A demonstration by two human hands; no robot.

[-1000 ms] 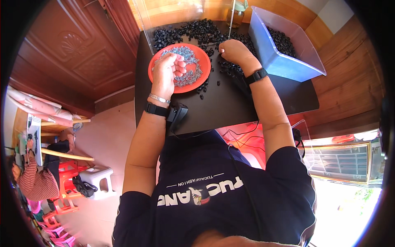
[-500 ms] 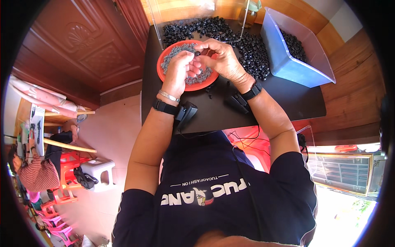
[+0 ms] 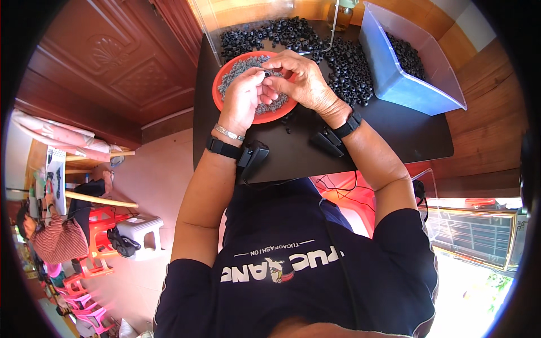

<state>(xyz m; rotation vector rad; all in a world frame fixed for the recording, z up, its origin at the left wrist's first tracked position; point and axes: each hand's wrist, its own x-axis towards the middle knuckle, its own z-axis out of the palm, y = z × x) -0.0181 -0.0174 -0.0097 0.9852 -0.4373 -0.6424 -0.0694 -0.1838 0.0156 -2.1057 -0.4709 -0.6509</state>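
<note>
Over a red-orange basin (image 3: 221, 101) of small grey pieces (image 3: 234, 79), my two hands meet at a small round black part (image 3: 267, 74). The thumb and fingers of my left hand (image 3: 246, 97) pinch it from the left. From the other side, my right hand (image 3: 304, 81) has its thumb and forefinger closed close against the same part. Whether a grey piece is between the right fingertips is too small to tell. A heap of similar black parts (image 3: 352, 73) spreads over the dark table behind and right of the basin.
A blue-white plastic bin (image 3: 414, 96) of black parts stands at the table's right. A clear stand (image 3: 332, 28) and a bottle (image 3: 345, 17) are at the back. Both wrists wear strapped black devices (image 3: 255, 153). Far left, another person (image 3: 62, 239) sits near red stools (image 3: 101, 225).
My hands stay together over the basin, with the right fingertips shifted slightly on the black part. The whole view has moved a little.
</note>
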